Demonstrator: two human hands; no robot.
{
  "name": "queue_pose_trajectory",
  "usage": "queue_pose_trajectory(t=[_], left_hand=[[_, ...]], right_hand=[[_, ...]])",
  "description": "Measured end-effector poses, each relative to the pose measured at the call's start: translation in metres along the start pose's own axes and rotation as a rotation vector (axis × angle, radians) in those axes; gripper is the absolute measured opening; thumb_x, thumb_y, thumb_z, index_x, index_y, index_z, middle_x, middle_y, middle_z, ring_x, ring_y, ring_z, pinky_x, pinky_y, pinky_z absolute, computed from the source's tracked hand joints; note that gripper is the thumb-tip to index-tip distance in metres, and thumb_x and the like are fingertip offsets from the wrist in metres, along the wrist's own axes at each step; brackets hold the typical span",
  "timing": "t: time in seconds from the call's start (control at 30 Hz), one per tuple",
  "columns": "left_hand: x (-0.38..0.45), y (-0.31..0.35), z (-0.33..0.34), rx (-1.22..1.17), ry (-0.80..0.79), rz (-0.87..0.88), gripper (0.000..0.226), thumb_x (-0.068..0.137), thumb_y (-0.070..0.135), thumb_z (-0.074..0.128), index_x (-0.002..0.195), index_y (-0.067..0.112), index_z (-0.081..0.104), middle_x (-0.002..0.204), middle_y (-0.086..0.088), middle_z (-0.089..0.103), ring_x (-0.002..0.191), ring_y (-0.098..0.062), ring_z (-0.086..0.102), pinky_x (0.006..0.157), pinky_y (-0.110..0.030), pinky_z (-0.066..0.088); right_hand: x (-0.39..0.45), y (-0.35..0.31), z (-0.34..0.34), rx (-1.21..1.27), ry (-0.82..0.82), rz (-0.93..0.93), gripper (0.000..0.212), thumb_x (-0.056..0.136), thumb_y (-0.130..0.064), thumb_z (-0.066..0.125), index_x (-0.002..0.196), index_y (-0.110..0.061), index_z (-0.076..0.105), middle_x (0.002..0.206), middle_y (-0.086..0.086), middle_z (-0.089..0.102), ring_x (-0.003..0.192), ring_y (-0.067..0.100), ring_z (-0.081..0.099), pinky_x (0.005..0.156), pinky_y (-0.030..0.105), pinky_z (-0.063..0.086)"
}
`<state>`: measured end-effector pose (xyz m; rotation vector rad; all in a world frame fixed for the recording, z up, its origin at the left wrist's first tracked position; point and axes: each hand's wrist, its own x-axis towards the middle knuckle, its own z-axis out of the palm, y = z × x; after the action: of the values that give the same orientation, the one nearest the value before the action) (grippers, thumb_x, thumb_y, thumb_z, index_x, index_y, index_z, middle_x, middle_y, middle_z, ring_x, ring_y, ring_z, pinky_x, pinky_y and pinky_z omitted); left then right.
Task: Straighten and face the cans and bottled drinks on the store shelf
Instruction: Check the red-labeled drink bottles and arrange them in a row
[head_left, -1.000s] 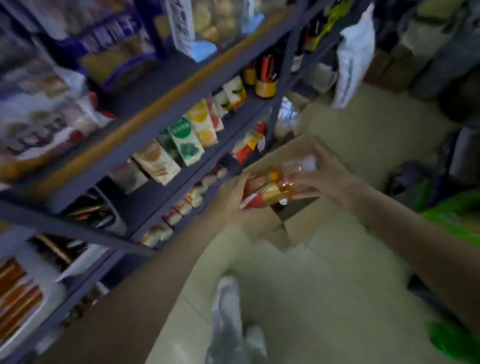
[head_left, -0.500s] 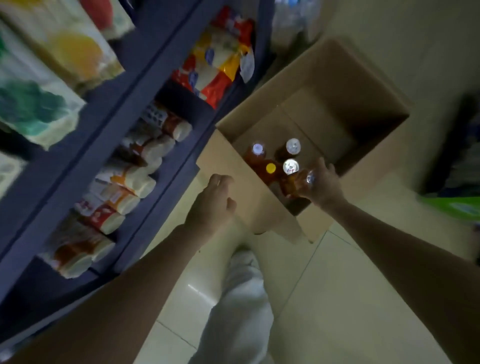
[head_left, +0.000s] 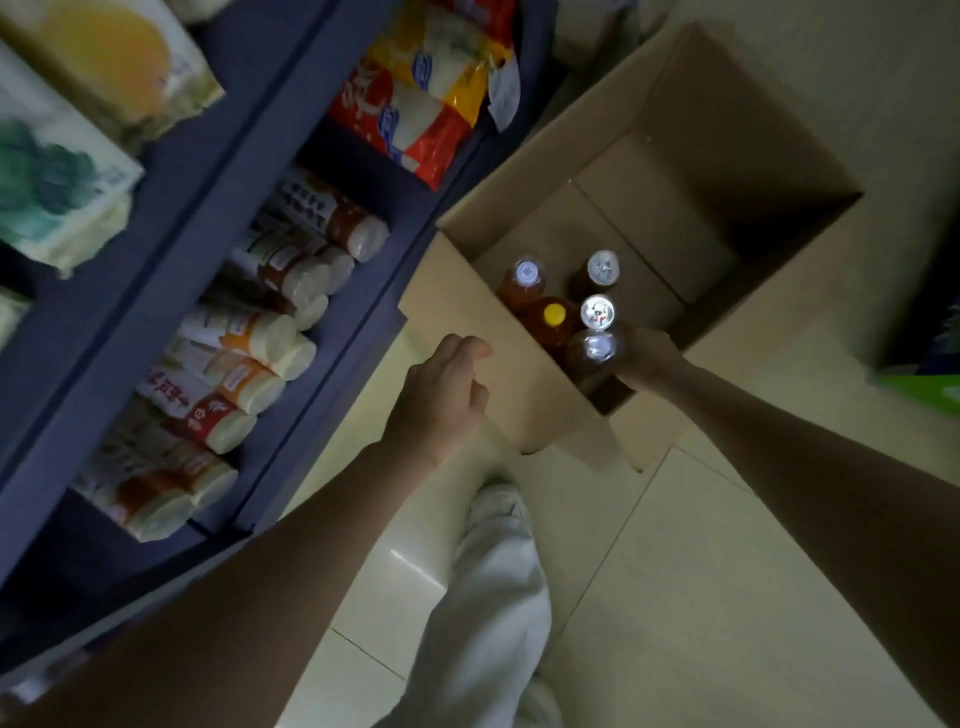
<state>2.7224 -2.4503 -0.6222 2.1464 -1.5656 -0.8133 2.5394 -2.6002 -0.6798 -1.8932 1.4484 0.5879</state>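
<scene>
An open cardboard box (head_left: 675, 130) stands on the floor beside the blue shelf (head_left: 171, 249). Several amber drink bottles stand upright in its near corner, among them one with a yellow cap (head_left: 554, 313) and one with a white cap (head_left: 525, 272). My right hand (head_left: 647, 358) is inside the box, wrapped around the nearest bottle (head_left: 595, 353). My left hand (head_left: 441, 395) hovers just outside the box's near wall, fingers loosely curled, holding nothing. On the low shelf lie several packets with white ends (head_left: 249, 338), stacked sideways.
A red, yellow and white bag (head_left: 415, 104) sits further along the low shelf. Cartons with green and orange print (head_left: 67, 156) stand on the shelf above. My leg in light trousers (head_left: 488, 597) stands on pale floor tiles. A green object (head_left: 930, 384) shows at the right edge.
A second ago both hands held an orange bottle up by the shelf. The view then dropped to the box; my right hand now grips a bottle inside it and my left has let go.
</scene>
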Motion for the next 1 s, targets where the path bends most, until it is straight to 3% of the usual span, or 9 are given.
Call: queue_pose_trajectory(t=[0.2, 0.33, 0.47, 0.53, 0.6, 0.7, 0.77, 0.9, 1.0], left_hand=[[-0.045, 0.084, -0.110, -0.059, 0.177, 0.089, 0.029, 0.085, -0.003, 0.052, 0.114, 0.001, 0.057, 0.113, -0.014, 0.058, 0.095, -0.029, 0.061, 0.081, -0.033, 0.044], [-0.136, 0.152, -0.258, 0.031, 0.349, 0.205, 0.030, 0.087, 0.003, 0.048, 0.115, 0.000, 0.057, 0.112, -0.018, 0.059, 0.098, -0.034, 0.059, 0.081, -0.038, 0.042], [-0.265, 0.206, -0.420, 0.203, 0.630, 0.290, 0.043, 0.079, 0.022, 0.035, 0.110, 0.002, 0.058, 0.105, -0.016, 0.060, 0.090, -0.032, 0.063, 0.075, -0.038, 0.048], [-0.334, 0.230, -0.496, 0.335, 0.757, 0.319, 0.043, 0.077, 0.022, 0.034, 0.109, 0.004, 0.057, 0.100, -0.017, 0.059, 0.086, -0.032, 0.061, 0.071, -0.038, 0.046], [-0.406, 0.255, -0.568, 0.442, 0.893, 0.322, 0.040, 0.077, 0.020, 0.035, 0.108, 0.005, 0.055, 0.098, -0.018, 0.058, 0.085, -0.034, 0.060, 0.066, -0.038, 0.047], [-0.516, 0.288, -0.656, 0.561, 1.098, 0.353, 0.038, 0.079, 0.017, 0.037, 0.112, 0.006, 0.052, 0.101, -0.016, 0.057, 0.086, -0.030, 0.059, 0.070, -0.039, 0.045], [-0.592, 0.297, -0.700, 0.607, 1.241, 0.365, 0.038, 0.079, 0.014, 0.038, 0.112, 0.003, 0.054, 0.103, -0.014, 0.056, 0.089, -0.024, 0.055, 0.073, -0.034, 0.043], [-0.736, 0.275, -0.756, 0.698, 1.472, 0.264, 0.031, 0.082, 0.004, 0.044, 0.112, 0.003, 0.052, 0.107, -0.011, 0.053, 0.095, -0.021, 0.050, 0.078, -0.027, 0.039], [-0.834, 0.229, -0.775, 0.814, 1.520, 0.105, 0.037, 0.080, 0.013, 0.039, 0.113, 0.004, 0.052, 0.107, -0.011, 0.053, 0.094, -0.025, 0.049, 0.082, -0.030, 0.037]], right_hand=[[-0.146, -0.043, -0.117, -0.152, -0.032, -0.142, 0.037, 0.096, -0.013, 0.047, 0.132, -0.003, 0.047, 0.134, 0.017, 0.052, 0.123, 0.030, 0.050, 0.098, 0.030, 0.035], [-0.292, -0.117, -0.222, -0.167, -0.085, -0.215, 0.036, 0.095, -0.012, 0.052, 0.130, -0.007, 0.047, 0.090, 0.011, 0.060, 0.073, 0.020, 0.059, 0.062, 0.028, 0.048], [-0.481, -0.240, -0.323, -0.013, 0.102, -0.624, 0.023, 0.094, -0.003, 0.051, 0.117, -0.001, 0.054, 0.081, 0.012, 0.056, 0.061, 0.017, 0.056, 0.062, 0.033, 0.051], [-0.590, -0.300, -0.351, 0.094, 0.185, -0.843, 0.029, 0.094, 0.003, 0.048, 0.124, 0.001, 0.048, 0.080, 0.008, 0.053, 0.059, 0.009, 0.055, 0.054, 0.019, 0.048], [-0.695, -0.350, -0.362, 0.052, 0.288, -1.076, 0.029, 0.092, 0.002, 0.053, 0.120, -0.001, 0.050, 0.083, 0.004, 0.055, 0.066, 0.013, 0.055, 0.056, 0.016, 0.050], [-0.830, -0.406, -0.361, -0.020, 0.459, -1.353, 0.028, 0.088, -0.005, 0.061, 0.114, -0.012, 0.052, 0.103, 0.007, 0.058, 0.086, 0.021, 0.059, 0.077, 0.026, 0.052], [-0.902, -0.436, -0.347, -0.064, 0.600, -1.520, 0.032, 0.088, -0.008, 0.063, 0.118, -0.015, 0.053, 0.111, 0.004, 0.058, 0.092, 0.018, 0.061, 0.081, 0.015, 0.045], [-1.007, -0.494, -0.289, 0.019, 0.740, -1.793, 0.037, 0.085, -0.010, 0.065, 0.115, -0.026, 0.051, 0.115, 0.002, 0.059, 0.102, 0.018, 0.061, 0.090, 0.027, 0.047], [-1.055, -0.544, -0.223, -0.021, 0.801, -1.895, 0.042, 0.085, -0.014, 0.066, 0.125, -0.020, 0.053, 0.120, -0.003, 0.051, 0.113, 0.016, 0.054, 0.096, 0.036, 0.046]])
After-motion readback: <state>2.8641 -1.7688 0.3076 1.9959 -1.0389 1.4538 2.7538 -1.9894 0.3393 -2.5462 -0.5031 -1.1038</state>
